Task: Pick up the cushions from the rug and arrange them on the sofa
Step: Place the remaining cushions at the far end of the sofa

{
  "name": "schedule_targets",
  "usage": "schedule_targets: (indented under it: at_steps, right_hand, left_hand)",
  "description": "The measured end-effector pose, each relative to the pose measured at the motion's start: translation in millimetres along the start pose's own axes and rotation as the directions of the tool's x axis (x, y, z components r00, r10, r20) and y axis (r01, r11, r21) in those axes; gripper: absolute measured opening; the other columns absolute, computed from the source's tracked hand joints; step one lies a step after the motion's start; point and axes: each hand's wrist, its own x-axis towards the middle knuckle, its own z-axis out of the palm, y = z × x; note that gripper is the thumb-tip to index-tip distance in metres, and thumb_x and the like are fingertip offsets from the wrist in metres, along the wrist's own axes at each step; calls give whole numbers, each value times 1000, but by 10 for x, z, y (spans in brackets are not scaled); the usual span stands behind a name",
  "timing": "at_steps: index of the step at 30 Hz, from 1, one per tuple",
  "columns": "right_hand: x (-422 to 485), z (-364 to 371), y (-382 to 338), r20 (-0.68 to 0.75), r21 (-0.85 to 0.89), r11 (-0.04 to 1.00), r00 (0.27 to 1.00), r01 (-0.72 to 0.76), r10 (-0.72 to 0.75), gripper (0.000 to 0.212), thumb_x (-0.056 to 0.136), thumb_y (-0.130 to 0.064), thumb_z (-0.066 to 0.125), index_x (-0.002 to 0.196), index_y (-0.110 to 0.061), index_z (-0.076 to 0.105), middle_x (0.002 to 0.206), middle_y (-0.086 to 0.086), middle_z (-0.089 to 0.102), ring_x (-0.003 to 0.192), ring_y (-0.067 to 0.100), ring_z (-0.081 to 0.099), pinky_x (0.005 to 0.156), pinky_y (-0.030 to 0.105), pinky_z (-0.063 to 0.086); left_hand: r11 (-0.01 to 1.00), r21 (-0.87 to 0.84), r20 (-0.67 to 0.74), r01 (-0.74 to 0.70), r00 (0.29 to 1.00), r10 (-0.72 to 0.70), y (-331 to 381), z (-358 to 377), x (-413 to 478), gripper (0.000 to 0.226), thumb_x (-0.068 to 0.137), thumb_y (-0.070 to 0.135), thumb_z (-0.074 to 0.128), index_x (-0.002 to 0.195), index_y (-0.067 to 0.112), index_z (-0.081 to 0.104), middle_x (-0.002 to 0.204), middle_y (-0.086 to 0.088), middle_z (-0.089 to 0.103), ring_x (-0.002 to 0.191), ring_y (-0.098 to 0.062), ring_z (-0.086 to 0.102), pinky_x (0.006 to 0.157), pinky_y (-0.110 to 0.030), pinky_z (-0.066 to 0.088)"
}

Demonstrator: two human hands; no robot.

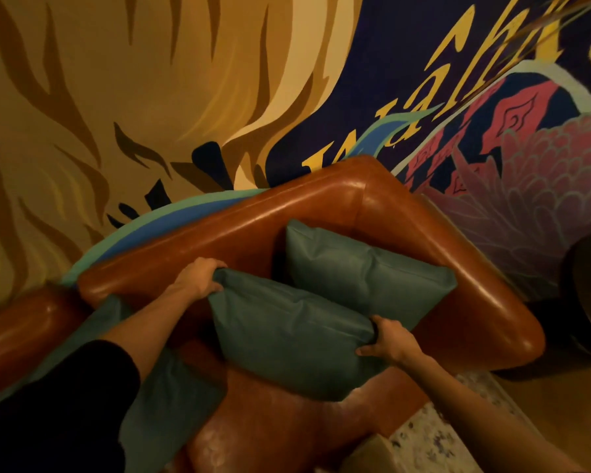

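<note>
Cushion [294,339] is hanging over the sofa [321,206] seat, its long axis running between both hands. Left hand [198,279] is pinching its far-left corner; right hand [388,339] is clamping its near-right edge, beside a second cushion [362,268] leaning against the sofa's corner.

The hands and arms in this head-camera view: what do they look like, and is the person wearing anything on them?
Both hands are bare: no gloves, and no rings or watch that I can make out in the dim light. The left hand leads back along a bare forearm to a dark, black-looking sleeve pushed up near the elbow. The right hand and its forearm are uncovered as far as the picture shows.
</note>
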Motion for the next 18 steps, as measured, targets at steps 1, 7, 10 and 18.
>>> schedule_targets:
  at_steps: [1,7,10,18]
  right_hand:
    - [-11,11,-5,-1,-7,1000,1000,6,-6,89,60,-59,77,135,-24,46,129,1,59,114,22,58,95,40,50]
    - [-38,-14,-29,-33,46,997,998,56,-54,100,65,-53,79,145,-17,31,137,9,44,123,26,48,106,36,40]
    - [-45,-44,-11,10,25,998,998,62,-62,95,63,-56,78,141,-17,39,134,8,49,120,24,50,105,35,41]
    - [-135,6,-186,-16,-92,996,1000,-7,5,90,68,-52,73,144,-24,34,133,8,49,124,32,46,108,51,32]
  left_hand:
    - [1000,6,-16,3,1000,-3,-2,38,-2,57,75,24,75,128,22,56,128,-5,59,116,-22,55,99,-38,46]
    - [967,-211,62,140,990,-130,-9,217,-65,77,77,32,62,148,28,29,149,-13,35,135,-31,37,112,-39,33]
    - [913,-329,96,239,971,-220,76,252,-112,77,84,41,55,150,32,18,158,-7,19,143,-27,23,117,-41,24]
    - [862,-507,-502,-13,817,-283,346,382,-651,20,87,11,60,105,14,69,120,-6,62,111,-19,59,97,-22,42]
